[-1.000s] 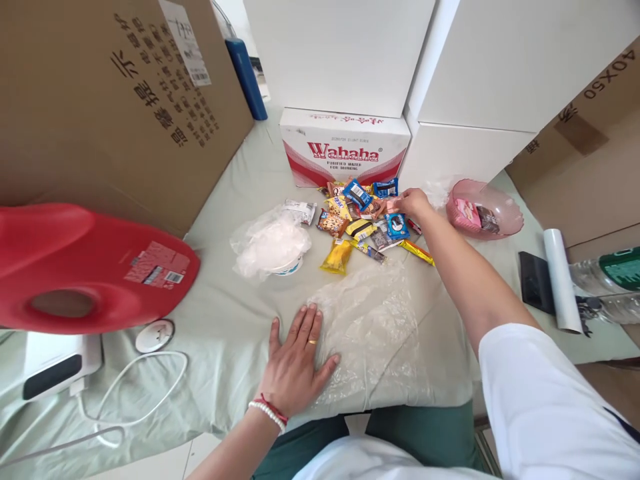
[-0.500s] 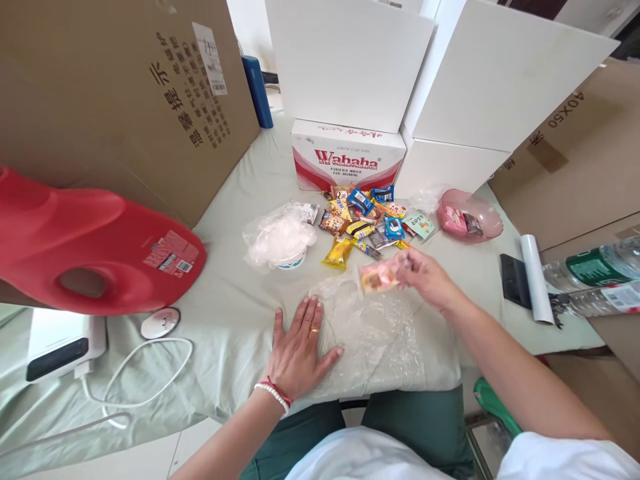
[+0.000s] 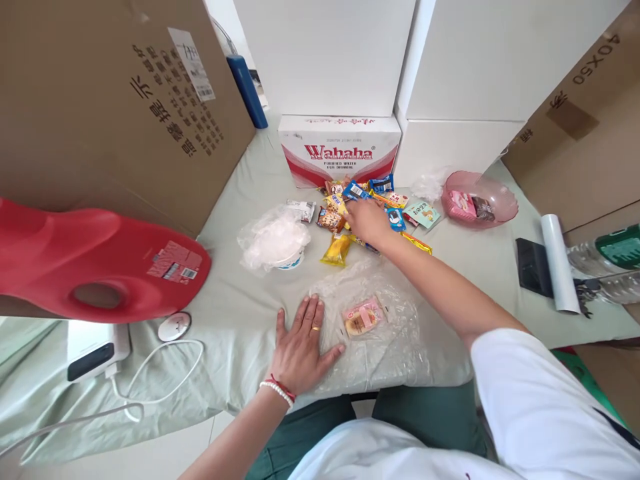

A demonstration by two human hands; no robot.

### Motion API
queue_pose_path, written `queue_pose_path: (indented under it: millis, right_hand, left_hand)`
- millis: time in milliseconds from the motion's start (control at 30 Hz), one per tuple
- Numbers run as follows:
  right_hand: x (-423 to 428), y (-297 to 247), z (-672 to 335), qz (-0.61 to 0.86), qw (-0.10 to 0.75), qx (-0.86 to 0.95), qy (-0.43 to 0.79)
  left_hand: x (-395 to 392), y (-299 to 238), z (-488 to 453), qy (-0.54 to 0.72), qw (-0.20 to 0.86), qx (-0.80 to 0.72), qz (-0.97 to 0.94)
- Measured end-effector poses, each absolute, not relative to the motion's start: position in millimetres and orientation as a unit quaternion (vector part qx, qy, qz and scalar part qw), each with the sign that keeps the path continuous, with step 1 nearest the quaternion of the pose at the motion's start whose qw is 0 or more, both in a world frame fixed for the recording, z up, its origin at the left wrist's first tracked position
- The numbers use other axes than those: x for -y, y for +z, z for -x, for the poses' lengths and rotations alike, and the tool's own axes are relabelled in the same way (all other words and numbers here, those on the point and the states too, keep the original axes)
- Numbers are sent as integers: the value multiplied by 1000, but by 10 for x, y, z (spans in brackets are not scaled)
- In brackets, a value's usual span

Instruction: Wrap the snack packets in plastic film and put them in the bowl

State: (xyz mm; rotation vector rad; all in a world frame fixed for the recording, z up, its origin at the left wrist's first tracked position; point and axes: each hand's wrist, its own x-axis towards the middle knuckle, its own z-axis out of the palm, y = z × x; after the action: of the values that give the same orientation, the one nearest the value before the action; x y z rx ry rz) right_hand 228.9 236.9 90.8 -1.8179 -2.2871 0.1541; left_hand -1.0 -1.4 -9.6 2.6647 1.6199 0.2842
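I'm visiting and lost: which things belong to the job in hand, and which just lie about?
Apparently in use:
- clear crinkled plastic film
- flat pink rectangular packet on it
- multicoloured wrapped snacks at the right hand

Seemingly just lying about:
- red plastic jug
- white cylindrical roll

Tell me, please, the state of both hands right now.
Left hand: open, lying flat at the edge of the clear plastic.
Right hand: among the snack packets; cannot tell whether it grips one.
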Motion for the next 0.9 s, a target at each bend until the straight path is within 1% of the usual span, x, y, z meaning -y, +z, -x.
queue_pose_path:
  millis: [33, 167, 200, 300, 367, 467, 533, 600, 700, 800, 900]
  right_hand:
    - [-2461, 816, -2125, 607, 114, 785, 49]
    - [-2523, 528, -1650, 533, 63, 837, 105]
    - [-2523, 506, -1619, 525, 67, 842, 106]
    - [-2660, 541, -1785, 555, 141, 819, 47]
    - [-2853, 586, -2079, 567, 161, 808, 17]
    - [-3118, 606, -2617, 582, 94, 807, 44]
    - [-3205, 600, -2902, 628, 68, 774, 49]
    - [-3226, 600, -3040, 673, 86, 734, 26]
    - [-3248, 607, -2940, 677, 141, 722, 13]
    - [-3382, 586, -2637, 689, 185, 697, 71]
    - [-3525, 534, -2349, 726, 203, 640, 151]
  left_hand:
    - [14, -88, 6, 87, 7, -521, -849]
    - [21, -67, 0, 83, 7, -523, -849]
    - [21, -66, 1, 84, 7, -520, -850]
    - [19, -61, 8, 90, 9, -515, -852]
    - [16, -55, 11, 92, 12, -515, -852]
    - [16, -44, 10, 97, 17, -516, -851]
    - [16, -41, 8, 102, 23, -512, -852]
    - [17, -42, 8, 104, 30, -512, -852]
    - [19, -45, 12, 102, 31, -517, -849]
    - [19, -44, 15, 101, 18, -516, -850]
    - [17, -38, 18, 99, 8, -510, -854]
